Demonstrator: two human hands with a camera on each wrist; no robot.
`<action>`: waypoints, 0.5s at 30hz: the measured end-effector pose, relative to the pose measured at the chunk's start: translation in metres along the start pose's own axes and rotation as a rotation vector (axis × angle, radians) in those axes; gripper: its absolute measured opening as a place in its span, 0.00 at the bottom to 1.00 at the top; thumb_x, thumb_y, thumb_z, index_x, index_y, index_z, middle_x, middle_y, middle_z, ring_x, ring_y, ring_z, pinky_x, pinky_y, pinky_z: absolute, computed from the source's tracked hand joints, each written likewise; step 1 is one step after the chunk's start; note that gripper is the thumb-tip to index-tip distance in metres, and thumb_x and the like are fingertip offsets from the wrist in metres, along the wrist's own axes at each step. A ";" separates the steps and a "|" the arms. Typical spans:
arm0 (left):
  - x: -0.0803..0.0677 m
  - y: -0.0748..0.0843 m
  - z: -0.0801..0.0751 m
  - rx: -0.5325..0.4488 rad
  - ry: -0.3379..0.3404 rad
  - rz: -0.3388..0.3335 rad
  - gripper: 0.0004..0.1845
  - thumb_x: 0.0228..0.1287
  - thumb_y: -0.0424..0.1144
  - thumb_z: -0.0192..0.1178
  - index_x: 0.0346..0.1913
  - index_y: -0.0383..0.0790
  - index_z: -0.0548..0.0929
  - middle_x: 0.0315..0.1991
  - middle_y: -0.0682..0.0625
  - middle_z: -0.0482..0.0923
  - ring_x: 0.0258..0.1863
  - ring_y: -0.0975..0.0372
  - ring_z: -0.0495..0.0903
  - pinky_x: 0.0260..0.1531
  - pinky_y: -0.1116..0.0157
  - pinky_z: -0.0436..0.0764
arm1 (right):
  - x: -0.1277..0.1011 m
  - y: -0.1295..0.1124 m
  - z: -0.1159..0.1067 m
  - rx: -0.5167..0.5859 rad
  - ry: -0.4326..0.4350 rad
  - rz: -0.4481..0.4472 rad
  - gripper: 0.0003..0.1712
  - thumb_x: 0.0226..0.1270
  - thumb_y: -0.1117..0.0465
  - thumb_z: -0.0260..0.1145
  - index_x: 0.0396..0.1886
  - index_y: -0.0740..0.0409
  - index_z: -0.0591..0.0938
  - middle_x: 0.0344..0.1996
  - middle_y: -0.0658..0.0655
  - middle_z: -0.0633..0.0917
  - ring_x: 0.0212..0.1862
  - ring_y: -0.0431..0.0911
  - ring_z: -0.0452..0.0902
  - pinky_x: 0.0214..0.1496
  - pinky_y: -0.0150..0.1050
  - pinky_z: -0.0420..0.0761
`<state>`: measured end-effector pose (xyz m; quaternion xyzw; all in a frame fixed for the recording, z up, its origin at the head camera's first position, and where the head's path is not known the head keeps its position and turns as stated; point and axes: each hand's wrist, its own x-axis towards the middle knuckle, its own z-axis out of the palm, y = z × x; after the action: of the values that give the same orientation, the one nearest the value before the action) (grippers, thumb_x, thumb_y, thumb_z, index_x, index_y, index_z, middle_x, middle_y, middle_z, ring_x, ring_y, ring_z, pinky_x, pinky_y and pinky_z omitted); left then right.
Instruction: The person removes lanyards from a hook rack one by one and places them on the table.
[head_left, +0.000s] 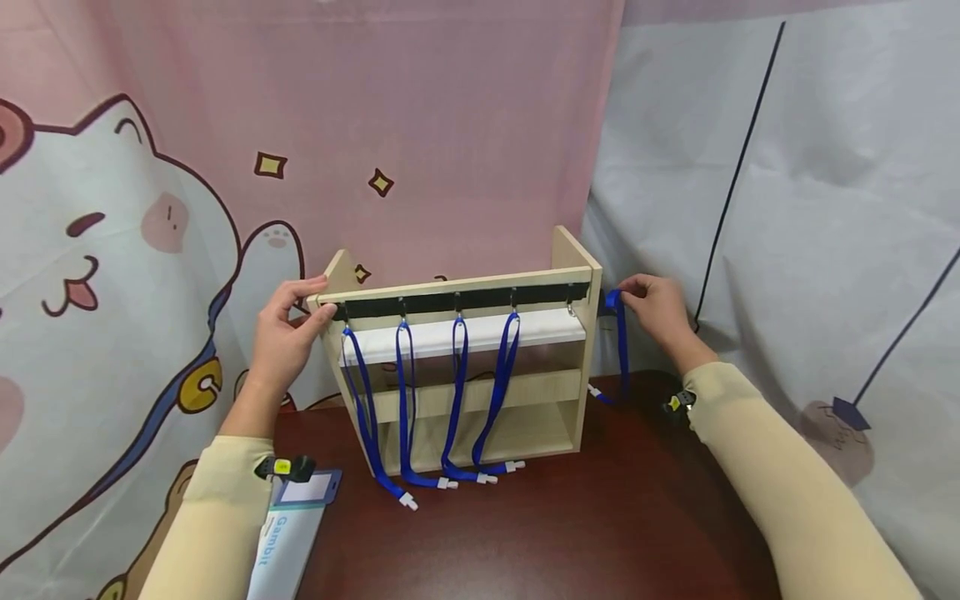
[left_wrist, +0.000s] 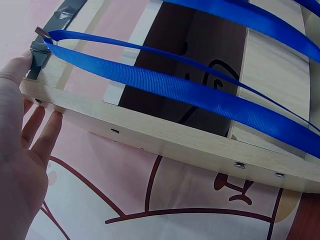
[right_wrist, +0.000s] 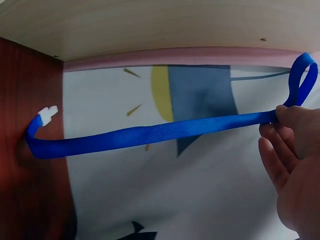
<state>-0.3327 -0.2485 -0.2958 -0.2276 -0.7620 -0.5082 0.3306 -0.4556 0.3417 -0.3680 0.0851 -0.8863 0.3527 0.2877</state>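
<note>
My right hand (head_left: 660, 310) pinched the top loop of a blue lanyard (right_wrist: 165, 131) just beside the right end of the wooden rack (head_left: 577, 250), its white clip (right_wrist: 48, 114) trailing down to the counter (head_left: 600, 517). My left hand (head_left: 288, 333) steadied the rack's left end, fingers straight against the wood. The strap looked light, soft and limp, so I judged the loop the best place for a grip. The empty hook (head_left: 572, 310) was small and hard to make out.

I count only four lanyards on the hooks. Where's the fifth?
In the head view the fifth lanyard hangs off the rack's right end, pinched at its top by the right hand.
</note>
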 end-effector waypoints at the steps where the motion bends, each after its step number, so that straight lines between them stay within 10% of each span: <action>1: 0.000 -0.003 0.000 0.003 0.001 -0.003 0.18 0.78 0.28 0.68 0.65 0.25 0.83 0.71 0.36 0.79 0.66 0.66 0.76 0.51 0.77 0.82 | -0.002 0.002 0.001 -0.002 -0.005 -0.002 0.08 0.80 0.67 0.69 0.49 0.66 0.91 0.45 0.66 0.92 0.47 0.57 0.85 0.45 0.43 0.79; 8: 0.004 -0.040 -0.003 0.015 0.008 -0.010 0.20 0.77 0.31 0.70 0.67 0.30 0.84 0.72 0.43 0.79 0.68 0.64 0.75 0.51 0.78 0.83 | -0.011 0.017 0.019 -0.014 -0.035 0.007 0.07 0.80 0.66 0.71 0.49 0.65 0.91 0.43 0.64 0.93 0.45 0.57 0.86 0.45 0.47 0.80; 15: 0.004 -0.031 -0.002 0.014 0.010 -0.010 0.19 0.78 0.29 0.69 0.66 0.29 0.84 0.71 0.40 0.79 0.68 0.64 0.75 0.52 0.78 0.83 | -0.020 0.033 0.035 0.002 -0.099 0.055 0.07 0.80 0.65 0.71 0.49 0.63 0.91 0.43 0.63 0.93 0.44 0.56 0.85 0.43 0.45 0.81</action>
<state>-0.3561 -0.2619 -0.3123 -0.2189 -0.7651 -0.5055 0.3334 -0.4668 0.3414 -0.4193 0.0785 -0.9011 0.3566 0.2337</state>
